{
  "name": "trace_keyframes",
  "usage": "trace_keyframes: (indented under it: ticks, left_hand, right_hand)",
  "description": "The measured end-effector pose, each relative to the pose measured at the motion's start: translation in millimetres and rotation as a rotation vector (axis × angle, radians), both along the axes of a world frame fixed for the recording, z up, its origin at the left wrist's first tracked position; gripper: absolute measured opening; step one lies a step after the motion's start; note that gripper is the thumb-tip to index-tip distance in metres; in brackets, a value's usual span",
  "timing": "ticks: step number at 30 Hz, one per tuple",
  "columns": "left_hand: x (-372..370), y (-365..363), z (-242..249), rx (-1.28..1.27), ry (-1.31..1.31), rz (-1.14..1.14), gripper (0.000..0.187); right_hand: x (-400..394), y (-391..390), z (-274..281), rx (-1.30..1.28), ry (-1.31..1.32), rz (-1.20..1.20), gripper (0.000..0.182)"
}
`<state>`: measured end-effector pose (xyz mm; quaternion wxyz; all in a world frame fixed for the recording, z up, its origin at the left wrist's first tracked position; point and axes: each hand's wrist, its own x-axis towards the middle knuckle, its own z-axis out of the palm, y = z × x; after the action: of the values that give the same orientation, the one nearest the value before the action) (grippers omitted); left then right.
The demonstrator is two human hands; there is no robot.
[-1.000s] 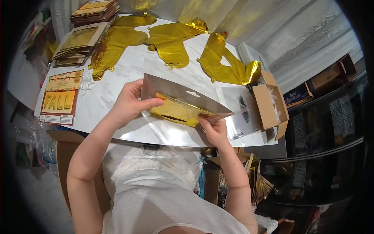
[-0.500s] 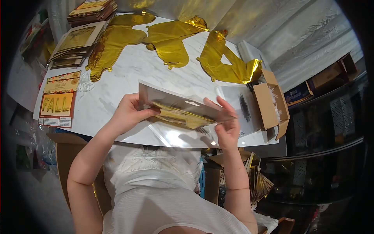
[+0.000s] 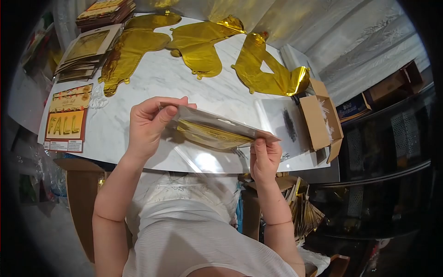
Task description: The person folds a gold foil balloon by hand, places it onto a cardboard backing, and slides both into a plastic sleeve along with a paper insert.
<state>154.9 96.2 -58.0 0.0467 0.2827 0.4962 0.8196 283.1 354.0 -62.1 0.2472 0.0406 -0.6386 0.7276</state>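
Above the front of the table, a clear plastic packet point(image 3: 214, 134) with folded gold foil inside is held between my two hands. It is tilted, and a hang hole shows near its upper edge. My left hand point(image 3: 152, 122) pinches its left end, thumb on the near side. My right hand point(image 3: 266, 157) grips the right corner between thumb and fingers. Beyond the packet lie flat gold foil balloons: one at the left point(image 3: 134, 55), one in the middle point(image 3: 198, 48) and one at the right point(image 3: 265, 69).
A printed "FALL" card point(image 3: 67, 122) lies at the table's left. Behind it are stacked foil packets point(image 3: 85, 48) and a pile of printed cards point(image 3: 104, 14). Clear bags point(image 3: 277, 120) and an open cardboard box point(image 3: 316, 122) of white pieces are at the right. The table point(image 3: 152, 78) is marbled white.
My left hand has risen and shifted its grip to the packet's upper left corner. My right fingers have closed onto the right corner. The packet has tilted flatter.
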Motion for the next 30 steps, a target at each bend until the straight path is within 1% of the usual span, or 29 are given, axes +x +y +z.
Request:
trace_keyframes:
  ticks: [2, 5, 6, 8, 9, 11, 12, 14, 15, 17, 18, 19, 20, 21, 22, 23, 24, 25, 27, 28, 29, 30]
  left_hand:
    - [0, 1, -2, 0.006, -0.043, 0.011, 0.033]
    - [-2, 5, -5, 0.055, -0.081, 0.007, 0.030]
    - [-3, 5, -8, 0.055, -0.079, 0.007, 0.030]
    - [-5, 4, -16, 0.042, -0.111, 0.031, 0.024]
    - [-5, 3, -20, 0.042, -0.109, 0.029, 0.024]
    - [-4, 0, -24, -0.059, -0.130, -0.008, 0.020]
    - [-4, 0, -23, -0.059, -0.128, -0.008, 0.020]
    - [-4, 3, -20, -0.057, -0.141, 0.027, 0.020]
    - [-3, 5, -17, -0.056, -0.138, 0.028, 0.020]
    - [-3, 9, -8, -0.057, -0.042, 0.142, 0.027]
    - [1, 9, 0, -0.059, -0.041, 0.142, 0.027]
    - [6, 6, 12, -0.074, -0.036, 0.187, 0.038]
    - [12, 4, 23, -0.089, -0.032, 0.231, 0.050]
    - [18, 0, 32, -0.092, -0.035, 0.229, 0.050]
    - [24, -3, 41, -0.126, -0.044, 0.262, 0.061]
    - [28, -6, 46, -0.160, -0.053, 0.296, 0.073]
    - [31, -10, 46, -0.242, -0.082, 0.318, 0.086]
    - [33, -17, 43, -0.245, -0.083, 0.321, 0.086]
    - [37, -35, 31, -0.763, -0.018, 0.375, 0.087]
    - [39, -39, 17, -0.815, 0.065, 0.373, 0.077]
    - [45, -43, 9, -0.817, 0.061, 0.373, 0.077]
    - [51, -46, 4, -1.022, 0.306, 0.448, 0.069]
  right_hand:
    - [4, 12, -14, 0.000, -0.022, 0.052, 0.024]
    - [3, 17, -22, -0.028, -0.036, 0.061, 0.024]
    - [1, 14, -19, -0.028, -0.033, 0.061, 0.024]
    - [-2, 3, -12, 0.042, -0.056, -0.052, 0.019]
    - [-2, 3, -10, 0.043, -0.054, -0.054, 0.019]
    - [-2, 4, -8, 0.045, -0.033, 0.029, 0.026]
    - [-3, 3, -6, 0.046, -0.031, 0.028, 0.026]
    - [-6, 1, -3, 0.528, 0.019, -0.032, 0.044]
    - [-6, 2, -1, 0.529, 0.021, -0.031, 0.044]
    - [-6, 7, 4, 0.568, -0.094, -0.103, 0.064]
    - [-6, 14, 8, 0.531, -0.075, -0.071, 0.071]
    - [-7, 4, 23, 0.355, -0.033, -0.077, 0.078]
    - [-7, -4, 41, 0.249, -0.032, -0.037, 0.079]
    - [-7, -10, 53, 0.143, -0.030, 0.003, 0.080]
    - [-8, -10, 55, 0.142, -0.032, 0.004, 0.080]
    - [-8, -9, 56, 0.076, -0.177, 0.080, 0.081]
    - [-9, -9, 57, 0.011, -0.323, 0.156, 0.082]
    - [-13, -8, 53, 0.002, -0.422, 0.224, 0.079]
    - [-20, -1, 23, 0.142, -0.561, 0.254, 0.077]
    - [-21, -2, 12, 0.295, -0.563, 0.219, 0.063]
    - [-20, -1, 8, 0.294, -0.566, 0.223, 0.063]
    - [-19, -5, 14, 0.635, -0.510, 0.137, 0.057]
